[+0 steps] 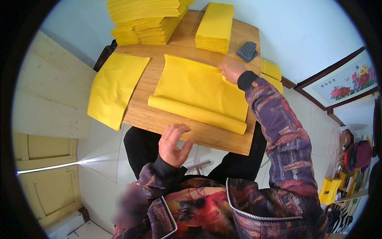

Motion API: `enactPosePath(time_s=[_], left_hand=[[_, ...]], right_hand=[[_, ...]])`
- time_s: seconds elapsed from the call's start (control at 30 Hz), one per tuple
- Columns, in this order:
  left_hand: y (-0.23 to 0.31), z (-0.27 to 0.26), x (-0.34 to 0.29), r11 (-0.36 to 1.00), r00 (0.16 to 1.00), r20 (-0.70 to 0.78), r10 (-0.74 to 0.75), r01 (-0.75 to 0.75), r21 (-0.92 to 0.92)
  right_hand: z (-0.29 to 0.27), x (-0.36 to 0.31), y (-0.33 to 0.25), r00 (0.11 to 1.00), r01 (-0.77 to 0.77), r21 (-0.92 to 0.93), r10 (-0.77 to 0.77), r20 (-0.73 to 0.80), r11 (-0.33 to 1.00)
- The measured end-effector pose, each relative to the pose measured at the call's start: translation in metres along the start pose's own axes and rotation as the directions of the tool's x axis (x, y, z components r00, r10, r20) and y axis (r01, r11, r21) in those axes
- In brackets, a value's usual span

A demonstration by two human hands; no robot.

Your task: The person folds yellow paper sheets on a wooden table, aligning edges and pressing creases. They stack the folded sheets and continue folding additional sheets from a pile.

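Note:
A yellow sheet point(203, 77), of cloth or paper, lies across the middle of the wooden table point(137, 85). Its near edge is turned up into a loose roll or fold point(195, 113). My right hand point(232, 68) reaches over to the sheet's far right corner, fingertips pinched on its edge. Just off the table's near edge hovers my left hand point(173, 144), fingers apart and holding nothing, close to the rolled edge but not touching it. A second yellow sheet point(115, 87) lies at the left and hangs over the table's side.
Tall stacks of folded yellow sheets point(147, 24) stand at the far left of the table. Another stack point(215, 26) is at the far middle, beside a crumpled dark grey cloth point(247, 51). A framed flower picture point(342, 81) leans at the right. My knees are beneath the table's edge.

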State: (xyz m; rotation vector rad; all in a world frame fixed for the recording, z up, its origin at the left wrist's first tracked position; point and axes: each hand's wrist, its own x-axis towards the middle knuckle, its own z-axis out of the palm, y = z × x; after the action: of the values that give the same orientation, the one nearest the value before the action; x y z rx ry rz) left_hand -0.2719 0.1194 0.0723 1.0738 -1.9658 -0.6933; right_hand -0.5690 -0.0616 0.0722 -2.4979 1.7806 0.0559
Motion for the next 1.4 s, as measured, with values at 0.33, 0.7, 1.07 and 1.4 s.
enactPosePath(time_s=[0.33,0.7,1.07,1.4], left_hand=[[-0.007,0.019,0.003,0.886,0.908,0.417,0.031,-0.218,0.410],[-0.025,0.036,0.006,0.830,0.912,0.381,0.148,-0.325,0.454],[-0.030,0.034,0.002,0.702,0.879,0.477,0.008,-0.345,0.623],[-0.053,0.039,-0.009,0.705,0.905,0.384,0.185,-0.394,0.590]], right_hand=[[0.003,0.027,0.020,0.998,-0.058,-0.123,0.054,-0.033,0.991],[0.011,0.037,0.026,0.994,-0.072,-0.148,0.057,-0.098,0.986],[0.031,0.024,-0.056,0.743,-0.439,0.036,0.385,-0.547,0.898],[0.049,-0.120,-0.153,0.856,0.032,0.326,0.142,-0.496,0.945]])
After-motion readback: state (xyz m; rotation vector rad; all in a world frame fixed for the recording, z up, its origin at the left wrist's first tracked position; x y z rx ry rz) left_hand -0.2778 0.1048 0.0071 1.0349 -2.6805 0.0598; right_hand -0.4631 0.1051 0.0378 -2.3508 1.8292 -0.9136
